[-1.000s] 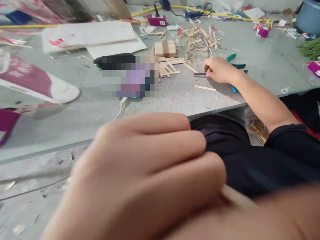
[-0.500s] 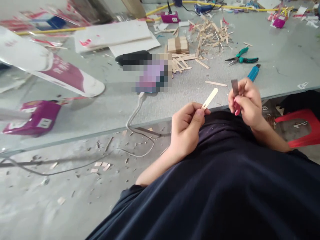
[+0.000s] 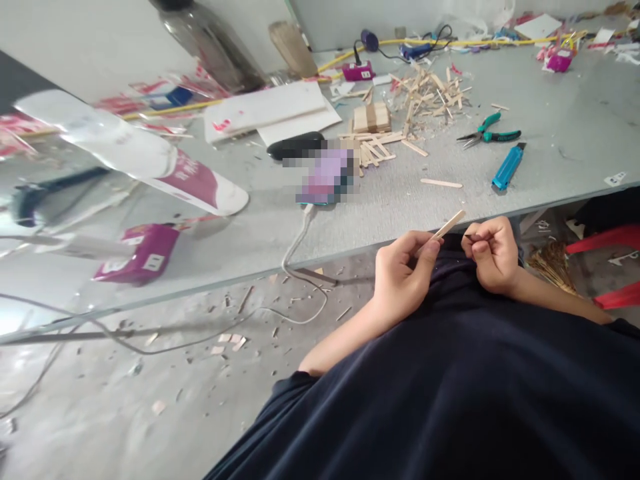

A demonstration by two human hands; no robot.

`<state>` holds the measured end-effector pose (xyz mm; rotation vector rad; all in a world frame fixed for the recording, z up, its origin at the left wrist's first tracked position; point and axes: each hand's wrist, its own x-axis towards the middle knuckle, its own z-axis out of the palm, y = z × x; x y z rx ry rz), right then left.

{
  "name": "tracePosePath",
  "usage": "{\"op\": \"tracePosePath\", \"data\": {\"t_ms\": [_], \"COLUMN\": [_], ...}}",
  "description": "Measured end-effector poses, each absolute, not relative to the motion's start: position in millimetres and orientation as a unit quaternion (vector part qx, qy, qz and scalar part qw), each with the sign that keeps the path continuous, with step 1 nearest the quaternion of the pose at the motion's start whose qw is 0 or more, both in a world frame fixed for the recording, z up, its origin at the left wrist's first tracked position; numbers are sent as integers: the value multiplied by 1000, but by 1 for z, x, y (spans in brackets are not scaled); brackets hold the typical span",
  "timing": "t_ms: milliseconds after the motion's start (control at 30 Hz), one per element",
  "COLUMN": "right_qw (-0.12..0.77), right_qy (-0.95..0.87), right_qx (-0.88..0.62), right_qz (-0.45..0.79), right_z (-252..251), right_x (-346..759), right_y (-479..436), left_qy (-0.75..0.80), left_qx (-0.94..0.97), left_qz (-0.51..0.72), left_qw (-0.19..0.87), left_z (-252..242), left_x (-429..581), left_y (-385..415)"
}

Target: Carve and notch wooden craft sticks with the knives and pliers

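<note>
Head view, looking down past a dark shirt (image 3: pixel 425 400): two bare hands work at the near edge of a grey worktable (image 3: pixel 570 127). The left hand (image 3: pixel 403 277) pinches a wooden craft stick (image 3: pixel 449 225) between thumb and fingers, its free end slanting up and right. The right hand (image 3: pixel 494 257), fingers curled, grips a thin dark strip (image 3: pixel 469 236), perhaps a blade; most of it is hidden. Strip and stick are near each other but apart. Both being held unsupported, good handling probably calls for a firm pinch, the left thumb clear of the strip's line, and light, even pressure directed away from the body. Beyond lie a loose stick (image 3: pixel 441 183), a blue utility knife (image 3: pixel 509 167) and needle-nose pliers (image 3: pixel 486 135).
</note>
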<state>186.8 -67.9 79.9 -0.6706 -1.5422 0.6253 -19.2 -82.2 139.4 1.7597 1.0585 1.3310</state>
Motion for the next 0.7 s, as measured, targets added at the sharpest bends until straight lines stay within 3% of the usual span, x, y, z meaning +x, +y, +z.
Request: {"op": "tracePosePath", "data": {"t_ms": [433, 567, 700], "right_qw": [575, 583, 597], "right_qy": [-649, -647, -647], "right_qx": [-343, -322, -310], "right_qz": [361, 371, 358], "right_z": [89, 91, 93], "right_x": [187, 185, 185], "right_y": [-74, -73, -74], "left_qy": [377, 412, 435], "left_qx": [659, 698, 741], "left_qz": [525, 509, 480], "left_qw": [385, 290, 177], "left_z": [112, 124, 167], "left_x": [-23, -38, -86], "left_y": [-76, -68, -16]}}
